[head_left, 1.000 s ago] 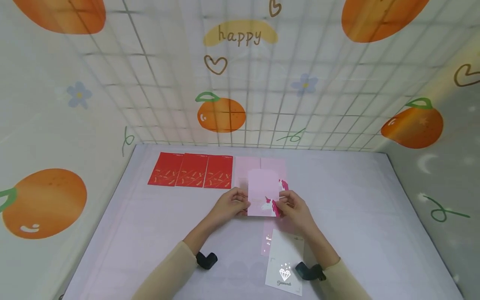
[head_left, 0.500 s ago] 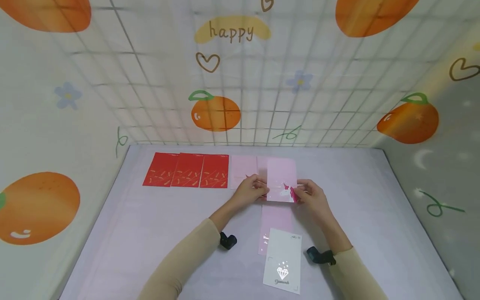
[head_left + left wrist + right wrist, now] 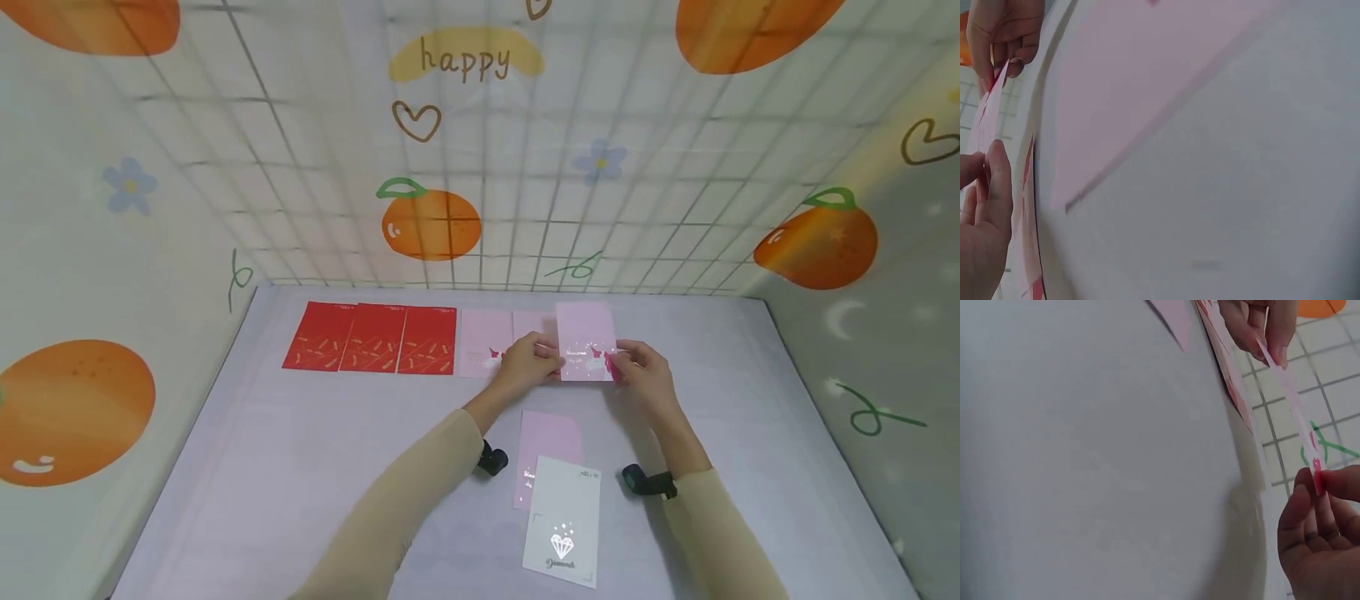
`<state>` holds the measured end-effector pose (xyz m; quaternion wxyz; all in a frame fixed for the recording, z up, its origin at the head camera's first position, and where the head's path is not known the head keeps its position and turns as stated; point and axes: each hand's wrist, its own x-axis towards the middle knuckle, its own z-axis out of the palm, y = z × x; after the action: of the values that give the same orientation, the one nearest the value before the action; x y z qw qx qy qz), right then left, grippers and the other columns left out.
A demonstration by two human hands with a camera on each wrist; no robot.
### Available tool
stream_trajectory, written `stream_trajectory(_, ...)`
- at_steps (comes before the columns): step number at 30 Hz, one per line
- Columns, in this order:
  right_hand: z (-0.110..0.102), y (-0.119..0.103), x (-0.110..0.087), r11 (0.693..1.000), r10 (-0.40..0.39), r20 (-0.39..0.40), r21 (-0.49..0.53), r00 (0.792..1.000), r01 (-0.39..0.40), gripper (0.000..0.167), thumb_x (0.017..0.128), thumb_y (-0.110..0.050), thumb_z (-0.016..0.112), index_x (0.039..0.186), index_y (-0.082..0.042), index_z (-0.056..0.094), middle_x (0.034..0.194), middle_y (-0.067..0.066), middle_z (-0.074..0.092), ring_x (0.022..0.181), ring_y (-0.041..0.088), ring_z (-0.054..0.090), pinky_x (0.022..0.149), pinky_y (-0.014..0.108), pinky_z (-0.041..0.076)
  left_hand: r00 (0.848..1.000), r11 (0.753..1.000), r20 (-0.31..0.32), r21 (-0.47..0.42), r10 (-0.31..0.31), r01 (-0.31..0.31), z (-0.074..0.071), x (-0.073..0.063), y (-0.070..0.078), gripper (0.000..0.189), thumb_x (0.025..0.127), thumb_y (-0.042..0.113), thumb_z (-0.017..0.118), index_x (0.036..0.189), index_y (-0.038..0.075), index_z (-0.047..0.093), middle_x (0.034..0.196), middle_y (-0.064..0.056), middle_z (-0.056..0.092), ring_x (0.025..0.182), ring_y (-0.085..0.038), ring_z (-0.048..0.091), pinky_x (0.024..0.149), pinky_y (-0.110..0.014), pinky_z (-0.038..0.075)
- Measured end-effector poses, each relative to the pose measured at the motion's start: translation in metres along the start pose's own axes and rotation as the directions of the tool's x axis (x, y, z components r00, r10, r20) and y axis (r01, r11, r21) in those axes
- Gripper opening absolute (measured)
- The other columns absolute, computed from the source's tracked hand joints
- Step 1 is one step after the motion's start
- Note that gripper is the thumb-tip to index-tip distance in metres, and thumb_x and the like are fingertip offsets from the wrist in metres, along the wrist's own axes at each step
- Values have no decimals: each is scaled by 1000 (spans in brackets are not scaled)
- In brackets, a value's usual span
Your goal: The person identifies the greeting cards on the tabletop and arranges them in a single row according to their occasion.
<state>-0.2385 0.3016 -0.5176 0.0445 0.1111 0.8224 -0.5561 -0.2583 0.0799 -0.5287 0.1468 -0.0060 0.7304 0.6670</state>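
Observation:
A pink card with a unicorn print (image 3: 586,329) is held raised over the far side of the table. My left hand (image 3: 527,362) pinches its lower left edge, and my right hand (image 3: 648,373) pinches its lower right corner. In both wrist views the card appears nearly edge-on between the two hands. Left of it lie two more pink cards, the first pink card (image 3: 482,335) in plain sight and the second pink card (image 3: 531,322) partly behind my left hand. Closer to me, another pink card (image 3: 551,433) lies partly under a white card marked "Diamonds" (image 3: 562,517).
Three red cards (image 3: 367,337) lie side by side at the back left, in line with the pink ones. White table covering (image 3: 360,425) spreads beneath everything. A curtain with printed oranges (image 3: 431,225) rises behind the table edge over a wire grid.
Both hands have carried the pink card to the right and toward the back of the table. The second pink card and the pink one under the white card now show apart.

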Motion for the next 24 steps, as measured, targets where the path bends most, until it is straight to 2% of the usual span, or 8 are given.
stream_trajectory(5,-4,5,12,1000,23,-31,-7,999,-24,38,101,-29,60,132,-7,58,111,15,60,88,23,59,73,20,53,998,997,-53,77,-19,23,12,11,4,23,90,7,76,110,5,64,88,-2,67,72,-15,71,67,-27,58)
stream_trajectory(11,-8,10,21,999,37,-81,-37,996,-40,36,100,-27,61,130,-6,59,106,15,61,84,24,60,70,20,53,999,993,-38,116,6,-2,21,16,5,20,92,6,71,112,3,66,91,-2,67,73,-13,70,68,-25,58)
stream_trajectory(16,-9,12,22,995,53,-95,-84,994,-61,35,100,-23,62,128,-3,60,107,16,60,83,25,58,64,19,51,998,969,-30,242,49,-40,24,18,3,17,93,7,69,110,3,68,92,-3,70,70,-10,68,66,-22,56)
stream_trajectory(19,-7,12,23,990,63,-97,-123,993,-75,34,99,-23,62,127,-3,60,111,17,60,89,26,57,63,17,48,999,958,-23,285,42,-34,24,18,2,17,94,8,69,110,2,68,93,-4,70,67,-11,67,65,-23,55)
stream_trajectory(22,-5,14,24,983,65,-99,-163,993,-81,34,100,-23,61,127,-3,60,115,17,59,96,27,56,69,18,48,999,945,-4,325,33,-30,24,17,1,19,94,12,69,111,2,67,92,-3,70,65,-10,66,67,-24,55)
stream_trajectory(24,-4,14,25,981,58,-99,-176,993,-75,34,100,-23,60,127,-3,60,116,18,59,101,29,55,76,23,49,999,931,6,363,36,-36,23,16,1,22,95,14,68,113,2,66,90,-1,69,65,-10,65,70,-26,54)
